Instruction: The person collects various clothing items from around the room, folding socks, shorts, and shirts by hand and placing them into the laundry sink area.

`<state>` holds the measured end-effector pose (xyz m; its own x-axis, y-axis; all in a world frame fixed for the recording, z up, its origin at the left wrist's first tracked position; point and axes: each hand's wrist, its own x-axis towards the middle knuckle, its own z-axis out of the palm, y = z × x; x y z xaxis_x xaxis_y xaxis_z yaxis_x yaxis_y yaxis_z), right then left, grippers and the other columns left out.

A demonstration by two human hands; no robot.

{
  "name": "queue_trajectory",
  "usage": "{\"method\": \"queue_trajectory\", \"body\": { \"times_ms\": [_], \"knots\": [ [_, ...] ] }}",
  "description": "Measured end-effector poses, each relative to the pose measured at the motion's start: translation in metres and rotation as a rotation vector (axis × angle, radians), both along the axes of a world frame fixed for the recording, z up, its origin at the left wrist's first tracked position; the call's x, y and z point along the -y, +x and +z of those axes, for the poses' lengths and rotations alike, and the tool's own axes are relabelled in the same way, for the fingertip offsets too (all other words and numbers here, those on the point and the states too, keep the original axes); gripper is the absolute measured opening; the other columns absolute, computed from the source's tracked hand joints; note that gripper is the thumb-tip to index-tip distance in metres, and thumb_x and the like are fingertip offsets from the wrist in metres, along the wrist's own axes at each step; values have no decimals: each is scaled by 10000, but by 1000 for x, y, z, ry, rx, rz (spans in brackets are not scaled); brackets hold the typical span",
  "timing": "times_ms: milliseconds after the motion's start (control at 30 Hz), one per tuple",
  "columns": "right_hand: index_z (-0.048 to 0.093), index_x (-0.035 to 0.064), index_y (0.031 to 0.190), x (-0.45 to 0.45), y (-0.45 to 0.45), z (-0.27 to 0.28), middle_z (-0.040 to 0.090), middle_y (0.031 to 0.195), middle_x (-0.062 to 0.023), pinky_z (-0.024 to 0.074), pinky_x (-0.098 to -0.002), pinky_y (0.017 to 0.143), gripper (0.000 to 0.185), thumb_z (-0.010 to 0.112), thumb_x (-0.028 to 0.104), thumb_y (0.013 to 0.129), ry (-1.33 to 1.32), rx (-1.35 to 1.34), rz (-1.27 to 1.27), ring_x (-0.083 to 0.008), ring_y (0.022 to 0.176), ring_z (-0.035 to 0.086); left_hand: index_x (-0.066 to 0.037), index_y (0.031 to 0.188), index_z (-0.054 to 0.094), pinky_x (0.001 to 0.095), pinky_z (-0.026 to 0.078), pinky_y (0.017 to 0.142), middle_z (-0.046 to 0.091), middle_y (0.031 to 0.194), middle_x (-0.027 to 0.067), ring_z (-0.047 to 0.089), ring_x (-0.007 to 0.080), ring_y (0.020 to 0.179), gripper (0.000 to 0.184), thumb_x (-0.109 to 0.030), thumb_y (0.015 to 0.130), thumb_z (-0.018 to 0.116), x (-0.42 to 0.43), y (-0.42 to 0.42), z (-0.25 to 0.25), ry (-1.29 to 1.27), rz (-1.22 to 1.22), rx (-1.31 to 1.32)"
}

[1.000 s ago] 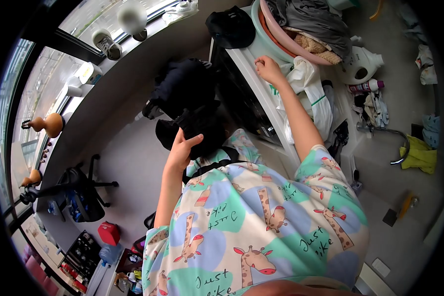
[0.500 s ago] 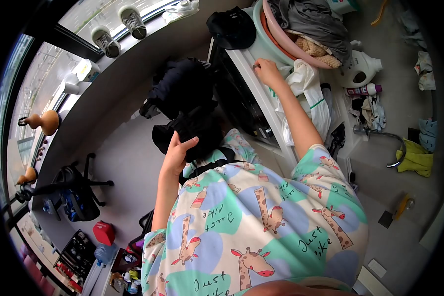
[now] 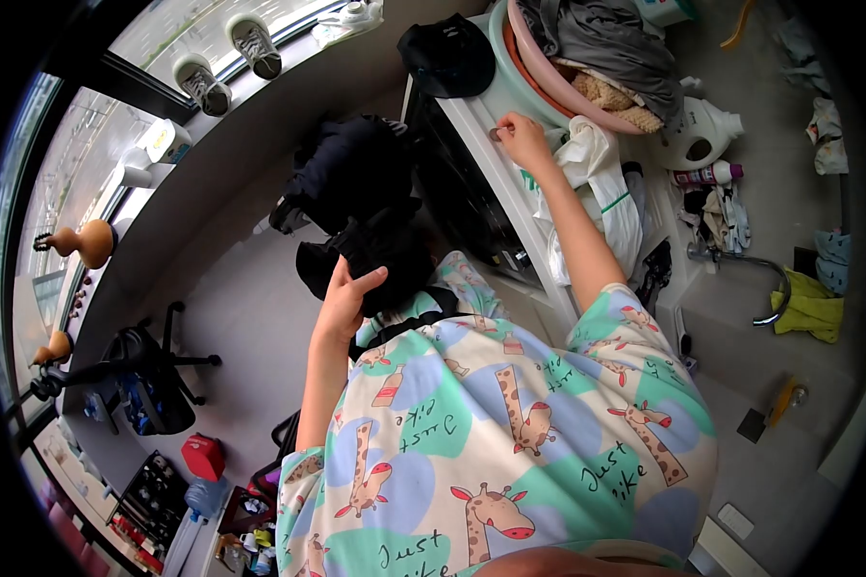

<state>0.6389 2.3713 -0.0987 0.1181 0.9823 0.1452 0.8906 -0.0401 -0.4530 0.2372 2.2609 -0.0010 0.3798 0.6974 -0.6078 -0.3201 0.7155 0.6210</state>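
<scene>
My left hand [image 3: 342, 303] is closed on black cloth [image 3: 390, 255], with thumb and forefinger along its near edge; the cloth hangs against my body. A dark bundle of clothing [image 3: 342, 168] lies just beyond it. My right hand [image 3: 524, 139] pinches a small dark round thing [image 3: 496, 134] over the edge of the white counter [image 3: 481, 120]. Beside that hand are a white bag [image 3: 597, 183] with green lines and the stacked basins [image 3: 568, 82] holding grey cloth [image 3: 606, 48]. A black cap [image 3: 447, 56] rests at the counter's far end.
Under the counter stands a black front-loading machine [image 3: 462, 192]. To the right are a white jug [image 3: 700, 135], a purple-capped bottle [image 3: 707, 174] and a faucet [image 3: 775, 288]. Shoes [image 3: 202, 85] and gourds [image 3: 91, 243] line the windowsill. A black chair [image 3: 154, 375] stands at left.
My right hand has shifted slightly, and the small dark round thing at its fingertips now shows more. My left hand keeps its hold on the black cloth. The view has tilted slightly.
</scene>
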Motion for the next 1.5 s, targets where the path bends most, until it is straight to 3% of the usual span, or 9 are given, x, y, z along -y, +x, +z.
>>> {"method": "queue_trajectory", "body": {
  "times_ms": [133, 233, 333, 533, 633, 767, 867, 1067, 1500],
  "knots": [
    [609, 99, 1157, 33, -83, 104, 611, 1120, -80, 515, -364, 782, 493, 794, 253, 727, -356, -284, 150, -240, 876, 621, -32, 1325, 454, 335, 479, 964, 595, 1203, 86, 590, 198, 1100, 562, 27, 810, 672, 0, 1, 20, 25, 29, 3],
    [206, 205, 1514, 73, -157, 105, 310, 1493, -168, 290, -432, 1122, 1171, 887, 340, 571, -446, -386, 640, -360, 1404, 276, -29, 1312, 467, 318, 496, 930, 599, 1164, 73, 600, 176, 1061, 542, 7, 819, 688, -2, 12, 42, 156, 25, 2],
    [444, 106, 1367, 89, -210, 88, 662, 1040, -134, 490, -353, 877, 720, 732, 70, 708, -486, -826, 457, -287, 1041, 636, -10, 1313, 477, 271, 481, 885, 581, 1124, 50, 564, 130, 1030, 601, -166, 821, 784, -10, 10, 74, 385, -160, -176],
    [550, -39, 804, 81, -193, 157, 476, 708, -71, 393, -296, 599, 164, 597, -69, 649, -307, -934, 717, -169, 646, 487, -139, 1389, 462, 593, 191, 1149, 304, 1513, 139, 250, 393, 1415, 1111, -372, 413, 938, -24, -83, 84, 1040, -468, -1104],
    [561, -21, 791, 75, -177, 200, 488, 697, -68, 391, -295, 580, 156, 616, -62, 650, -294, -929, 850, -156, 642, 498, -181, 1406, 434, 623, 53, 1156, 112, 1599, 118, 19, 381, 1477, 1088, -326, 450, 931, -27, -90, 33, 818, -858, -1274],
    [594, -25, 813, 63, -165, 240, 551, 729, -84, 414, -299, 596, 168, 580, -86, 658, -107, -992, 887, -201, 655, 531, -76, 1091, 618, 497, 378, 1064, 579, 1248, 142, 591, 300, 1109, 346, -96, 770, 747, -43, -104, -64, 762, -282, -547],
    [590, -36, 1139, 72, -155, 224, 647, 1033, -97, 500, -306, 865, 388, 584, -93, 755, -94, -1323, 464, -177, 960, 629, -20, 990, 614, 295, 564, 809, 667, 969, 36, 664, 132, 880, 82, -42, 921, 575, -38, -57, 1, 297, 224, 165],
    [472, 5, 1308, 40, -195, 153, 630, 1161, -170, 511, -354, 911, 666, 775, 84, 721, 192, -533, 484, -328, 1076, 633, -17, 889, 548, 177, 411, 738, 527, 824, -32, 521, 96, 769, 65, 21, 854, 588, -86, 24, 68, 1227, 157, -250],
    [343, 85, 1432, -65, -272, 46, 289, 1492, -255, 372, -447, 1068, 735, 713, 160, 801, 65, -315, 303, -424, 1318, 396, -142, 1478, 275, 291, 460, 925, 357, 1472, 145, 521, 139, 1083, 629, -140, 938, 598, -100, -51, -40, 441, 404, -426]
  ]
}}
